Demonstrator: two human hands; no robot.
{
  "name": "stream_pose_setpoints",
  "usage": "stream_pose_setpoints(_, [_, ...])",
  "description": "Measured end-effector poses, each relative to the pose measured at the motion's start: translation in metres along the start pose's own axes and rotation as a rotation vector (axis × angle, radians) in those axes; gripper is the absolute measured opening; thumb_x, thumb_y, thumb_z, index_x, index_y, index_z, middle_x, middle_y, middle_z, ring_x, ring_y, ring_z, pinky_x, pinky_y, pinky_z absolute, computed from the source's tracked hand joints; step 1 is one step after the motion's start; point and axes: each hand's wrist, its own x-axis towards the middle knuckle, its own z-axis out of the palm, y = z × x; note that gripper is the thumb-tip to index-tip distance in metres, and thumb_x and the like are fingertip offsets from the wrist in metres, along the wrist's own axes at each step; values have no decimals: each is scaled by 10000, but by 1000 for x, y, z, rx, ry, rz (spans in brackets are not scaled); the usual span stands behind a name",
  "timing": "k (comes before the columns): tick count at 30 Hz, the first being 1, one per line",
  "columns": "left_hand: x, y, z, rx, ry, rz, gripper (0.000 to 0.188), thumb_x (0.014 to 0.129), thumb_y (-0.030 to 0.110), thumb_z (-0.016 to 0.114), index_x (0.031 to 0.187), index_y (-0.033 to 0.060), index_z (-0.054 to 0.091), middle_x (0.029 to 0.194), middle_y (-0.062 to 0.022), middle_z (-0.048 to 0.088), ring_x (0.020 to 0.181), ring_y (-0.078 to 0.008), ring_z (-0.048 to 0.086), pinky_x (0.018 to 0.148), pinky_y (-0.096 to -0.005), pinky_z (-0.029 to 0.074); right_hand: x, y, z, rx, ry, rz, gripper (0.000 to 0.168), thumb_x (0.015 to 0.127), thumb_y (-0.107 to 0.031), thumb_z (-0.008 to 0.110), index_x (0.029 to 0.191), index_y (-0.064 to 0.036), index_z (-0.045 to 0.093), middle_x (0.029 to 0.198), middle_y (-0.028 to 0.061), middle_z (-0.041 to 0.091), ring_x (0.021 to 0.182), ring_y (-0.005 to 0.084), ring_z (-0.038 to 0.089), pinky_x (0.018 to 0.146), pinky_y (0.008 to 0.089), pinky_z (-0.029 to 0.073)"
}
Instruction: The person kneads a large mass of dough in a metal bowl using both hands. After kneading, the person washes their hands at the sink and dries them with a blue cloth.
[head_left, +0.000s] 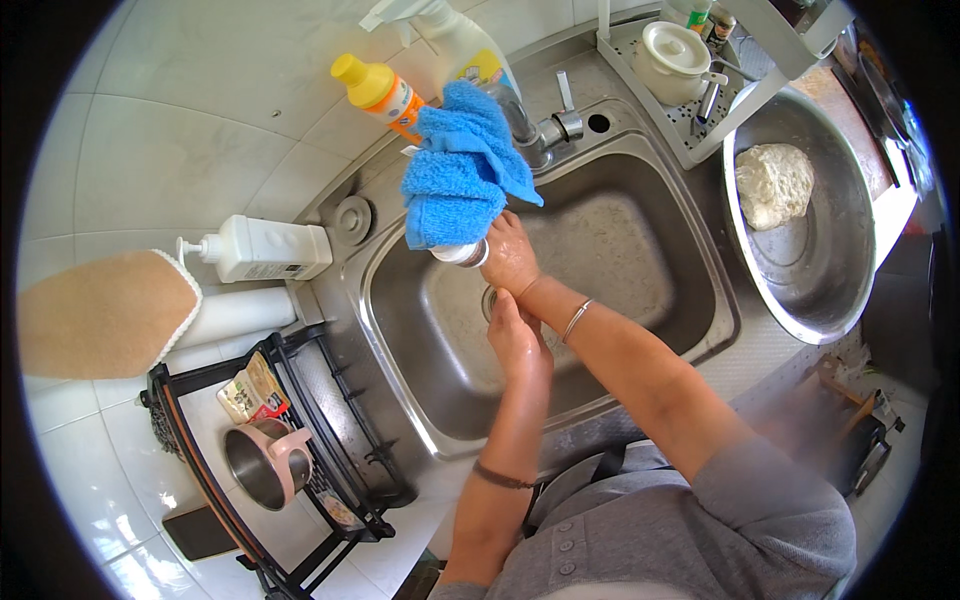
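Over the steel sink basin (615, 247), my wet right hand (511, 253) is beside the white faucet nozzle (461, 253), with its back up and its fingers partly hidden. Whether it touches the nozzle is unclear. My left hand (519, 337) lies against the underside of my right wrist, thumb up; its other fingers are largely hidden. A blue terry towel (469, 169) drapes over the faucet spout. Behind it are the chrome faucet lever (565, 94), a yellow-capped orange bottle (382, 94) and a spray bottle (457, 45). The drain (490, 300) is partly visible below my hands.
At right, a large metal bowl (832, 300) holds dough (774, 186). A rack (637, 82) holds a lidded cream pot (673, 64). At left are a white pump bottle (274, 249), a drain stopper (352, 219) and a black rack (217, 487) with a pink-handled metal cup (266, 461).
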Motion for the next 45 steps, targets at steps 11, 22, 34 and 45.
stream_pose_setpoints(11, [7,14,-11,871,-234,761,474,922,233,440,1313,-21,355,1342,-206,370,1211,-294,400,984,-348,331,-2,-19,-2,1614,-374,1031,704,828,-602,423,1370,-187,249,1400,71,294,1281,284,282,1009,518,251])
stream_pose_setpoints(22, [-19,19,-23,1448,-31,1289,342,798,179,605,1133,111,599,1044,-99,444,972,-271,414,858,-415,333,-15,-25,-16,2272,-706,933,1033,663,-826,361,1375,-84,261,1394,102,288,1292,277,257,1059,501,160])
stream_pose_setpoints(34, [-24,29,-25,1400,-165,1510,274,740,138,668,1008,86,642,982,-60,507,928,-254,472,827,-410,364,-16,-36,-27,2503,-755,896,941,731,-795,256,1373,-107,280,1381,128,339,1245,280,355,1034,507,214])
stream_pose_setpoints(45, [9,55,-8,1523,-342,1254,382,864,169,471,1216,22,494,1321,-158,404,1229,-338,357,1028,-459,236,-28,-28,-15,2191,-694,874,596,849,-613,369,1268,-192,425,1301,75,423,1176,275,438,925,504,370])
